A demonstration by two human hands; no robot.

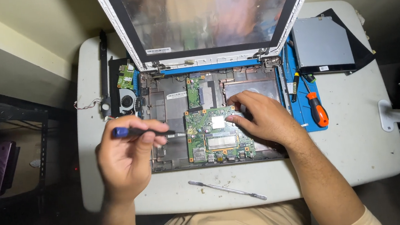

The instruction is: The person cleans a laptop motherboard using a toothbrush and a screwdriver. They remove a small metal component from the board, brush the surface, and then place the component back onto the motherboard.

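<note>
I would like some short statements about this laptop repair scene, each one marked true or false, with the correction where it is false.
1. The left hand holds a screwdriver with a blue end. True.
2. The right hand rests on the green circuit board inside the open laptop base. True.
3. The orange-handled screwdriver is in the right hand. False: it lies on the blue mat, right of the laptop.
4. The thin metal pry tool lies on the table, in front of the laptop. True.
5. The cooling fan sits right of the laptop. False: it lies to its left.
</note>
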